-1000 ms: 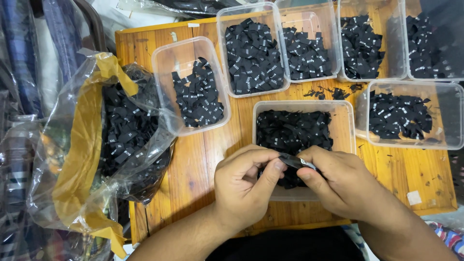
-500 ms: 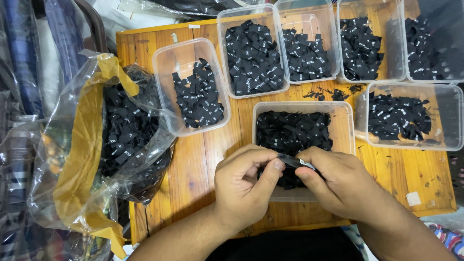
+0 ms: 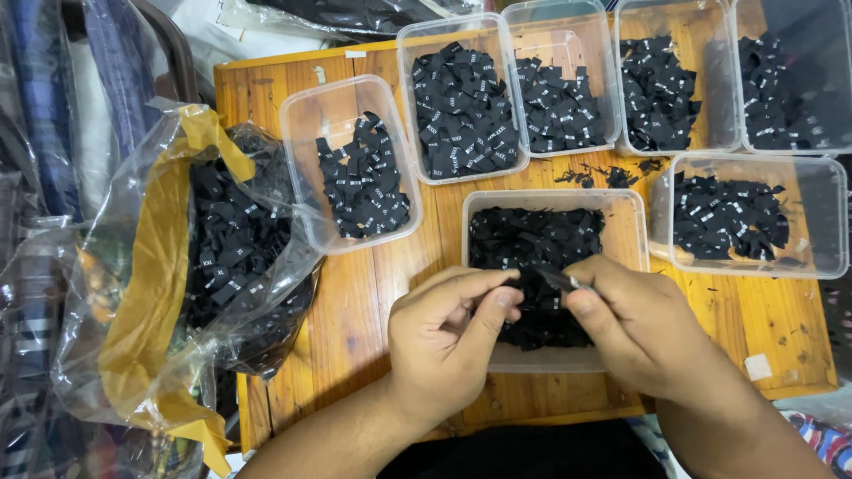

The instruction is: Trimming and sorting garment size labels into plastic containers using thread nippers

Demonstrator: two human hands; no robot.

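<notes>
While both hands sit over the near clear plastic tub [image 3: 632, 232] of black woven labels, little differs from a second ago: the same pinch, the same spot, the wrists barely shifted. The left hand [image 3: 444, 341] has thumb and forefinger pressed together near the end of a small black fabric label [image 3: 552, 278]; the right hand [image 3: 635, 324] pinches its other end, holding it just above the tub's heap. So one label is still being handled, not yet set down. Six more clear, thin-walled rectangular tubs [image 3: 351, 164] of similar black tags stand on the orange-brown grained wooden bench [image 3: 754, 324]. At left, a crinkled clear plastic bag with yellow tape [image 3: 160, 266] holds a loose mass.
</notes>
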